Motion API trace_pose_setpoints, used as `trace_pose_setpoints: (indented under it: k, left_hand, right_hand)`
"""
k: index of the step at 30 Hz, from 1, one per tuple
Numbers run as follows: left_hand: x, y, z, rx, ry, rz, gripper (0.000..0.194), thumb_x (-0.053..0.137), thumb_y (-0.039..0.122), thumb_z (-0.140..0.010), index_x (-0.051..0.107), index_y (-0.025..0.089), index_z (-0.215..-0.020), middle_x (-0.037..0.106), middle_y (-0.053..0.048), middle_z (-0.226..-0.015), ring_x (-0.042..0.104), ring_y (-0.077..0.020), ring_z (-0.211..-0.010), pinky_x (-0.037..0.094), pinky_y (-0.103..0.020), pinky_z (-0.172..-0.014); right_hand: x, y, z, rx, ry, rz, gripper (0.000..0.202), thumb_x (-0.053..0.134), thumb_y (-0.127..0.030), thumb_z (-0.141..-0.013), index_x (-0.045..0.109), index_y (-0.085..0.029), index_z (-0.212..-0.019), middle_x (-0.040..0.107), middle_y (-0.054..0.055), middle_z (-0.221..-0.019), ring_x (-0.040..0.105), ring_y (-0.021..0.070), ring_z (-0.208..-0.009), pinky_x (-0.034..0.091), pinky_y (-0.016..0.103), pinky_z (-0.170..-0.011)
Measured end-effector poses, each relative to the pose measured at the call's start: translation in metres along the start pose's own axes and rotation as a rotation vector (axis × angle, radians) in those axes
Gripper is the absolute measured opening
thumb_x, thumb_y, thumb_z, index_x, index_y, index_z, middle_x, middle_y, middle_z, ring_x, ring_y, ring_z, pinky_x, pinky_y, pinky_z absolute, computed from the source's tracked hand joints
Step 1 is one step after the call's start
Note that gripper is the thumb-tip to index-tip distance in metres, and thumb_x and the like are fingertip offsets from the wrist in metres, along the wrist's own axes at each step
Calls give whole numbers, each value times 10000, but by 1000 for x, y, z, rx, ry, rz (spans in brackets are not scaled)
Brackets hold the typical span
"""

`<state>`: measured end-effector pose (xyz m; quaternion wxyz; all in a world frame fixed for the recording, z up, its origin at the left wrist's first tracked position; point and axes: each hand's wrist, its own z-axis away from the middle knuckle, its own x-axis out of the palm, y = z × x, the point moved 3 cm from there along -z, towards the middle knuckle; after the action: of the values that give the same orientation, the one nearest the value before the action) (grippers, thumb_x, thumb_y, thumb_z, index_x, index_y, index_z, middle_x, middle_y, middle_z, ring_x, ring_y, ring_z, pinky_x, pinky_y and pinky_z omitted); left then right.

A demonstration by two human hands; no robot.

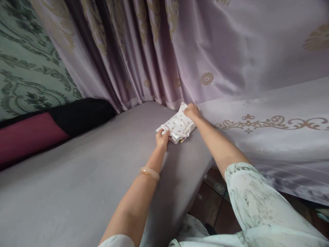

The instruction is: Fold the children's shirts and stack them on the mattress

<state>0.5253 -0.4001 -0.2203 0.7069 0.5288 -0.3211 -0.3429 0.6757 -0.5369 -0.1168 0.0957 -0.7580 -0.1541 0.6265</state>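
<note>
Both sets of your fingers grasp the folded cloth point(178, 126): your left hand point(162, 138) pinches its near corner, your right hand point(191, 111) presses its far edge. It lies at the bed point(77, 171) corner, beside the curtain point(218, 44).

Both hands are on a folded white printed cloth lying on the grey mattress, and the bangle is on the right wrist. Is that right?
Not quite. In the head view the bangle is on the left wrist, not the right. The rest stands: the left hand and right hand are both on the folded white printed cloth, which lies on the grey mattress.
</note>
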Motion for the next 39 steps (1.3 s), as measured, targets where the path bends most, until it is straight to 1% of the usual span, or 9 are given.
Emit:
trace_pose_setpoints:
  k: [4, 13, 16, 19, 21, 24, 26, 33, 39]
  left_hand:
    - [-1, -8, 0, 38, -8, -21, 347, 630, 260, -801, 615, 180, -1139, 573, 53, -553, 482, -86, -421, 348, -187, -454]
    - [-1, -25, -1, 127, 9, -180, 241, 653, 382, -818, 593, 182, -940, 691, -34, -675, 595, -135, -497, 447, -234, -547]
    - [-2, -23, 10, 203, 43, -212, 433, 706, 391, -782, 568, 180, -1134, 716, -60, -760, 672, -184, -669, 477, -261, -656]
    - [-3, -17, 23, 327, 35, -267, 683, 713, 365, -783, 422, 193, -1377, 721, -43, -817, 680, -187, -802, 474, -267, -769]
    - [-3, -15, 28, 360, -2, -332, 603, 663, 357, -823, 457, 197, -1367, 715, -29, -817, 667, -171, -789, 468, -263, -780]
    - [-2, -16, 26, 369, -42, -432, 319, 593, 334, -865, 638, 179, -1141, 698, -26, -790, 641, -155, -754, 460, -251, -754]
    - [-2, -18, 24, 382, -46, -459, 245, 580, 295, -868, 675, 163, -1051, 690, -27, -771, 627, -148, -739, 453, -242, -745]
    - [-1, -23, 21, 414, -24, -485, 247, 582, 257, -862, 685, 162, -1066, 696, -29, -793, 618, -140, -735, 447, -233, -746]
    - [-2, -23, 22, 388, -19, -520, 253, 593, 238, -851, 695, 164, -1071, 698, -35, -808, 629, -147, -759, 452, -243, -769]
  right_hand:
    - [9, 0, 1, -9, 4, 10, 284, 529, -179, -889, 658, -76, -1120, 671, 221, -1113, 644, 306, -1076, 500, 350, -869]
    - [37, 1, 9, 47, 9, -1, 381, 513, -208, -916, 491, -52, -1262, 668, 223, -1125, 633, 282, -1104, 471, 318, -863]
    - [46, 1, 11, 53, 19, -9, 376, 510, -167, -908, 471, -50, -1263, 675, 220, -1104, 649, 277, -1074, 472, 314, -843]
    - [53, 0, 13, 68, 37, -8, 373, 525, -145, -888, 475, -50, -1245, 679, 214, -1089, 652, 279, -1064, 475, 317, -845]
    - [57, -1, 15, 83, 46, 1, 385, 543, -138, -871, 476, -41, -1238, 677, 213, -1084, 639, 284, -1087, 475, 320, -858]
    - [62, -4, 17, 83, 65, 25, 412, 543, -120, -859, 468, -15, -1250, 663, 230, -1095, 616, 290, -1118, 468, 328, -878]
    - [66, -4, 16, 67, 88, 44, 420, 530, -112, -856, 465, 0, -1256, 649, 242, -1116, 607, 292, -1120, 456, 338, -897]
    - [76, 1, 9, 50, 81, 67, 526, 520, -154, -853, 417, -10, -1348, 589, 250, -1237, 540, 309, -1174, 428, 381, -925]
    - [83, 12, 9, 20, 14, 127, 448, 409, -260, -913, 547, -28, -1271, 538, 238, -1322, 431, 331, -1263, 293, 487, -1051]
